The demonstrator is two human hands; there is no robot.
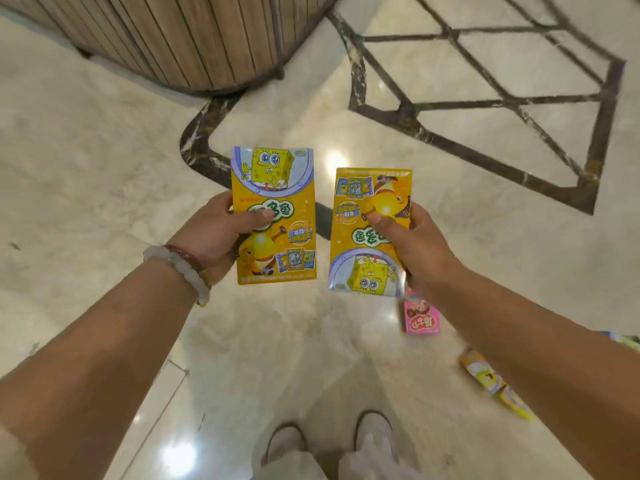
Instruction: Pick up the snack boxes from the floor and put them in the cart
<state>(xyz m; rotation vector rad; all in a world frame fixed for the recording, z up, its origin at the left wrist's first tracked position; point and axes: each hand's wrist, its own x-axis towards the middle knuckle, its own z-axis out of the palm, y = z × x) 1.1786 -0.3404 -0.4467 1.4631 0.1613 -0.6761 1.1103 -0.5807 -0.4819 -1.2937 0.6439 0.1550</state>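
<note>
My left hand (pixel 221 233) grips a yellow cartoon snack box (pixel 277 188) by its left edge, thumb across the front, picture upright. My right hand (pixel 408 244) grips a second yellow snack box (pixel 360 268) of the same kind by its right edge, picture upside down. Both boxes are held side by side above the marble floor. On the floor lies a pink snack box (pixel 422 318) just below my right wrist, and another yellow box (pixel 488 379) partly hidden under my right forearm. No cart is in view.
A round wooden slatted counter base (pixel 173 39) stands at the upper left. The glossy marble floor (pixel 104 168) has dark inlay lines (pixel 485 105) at the upper right. My two shoes (pixel 329 441) show at the bottom. A further package edge (pixel 623 339) peeks in at the right.
</note>
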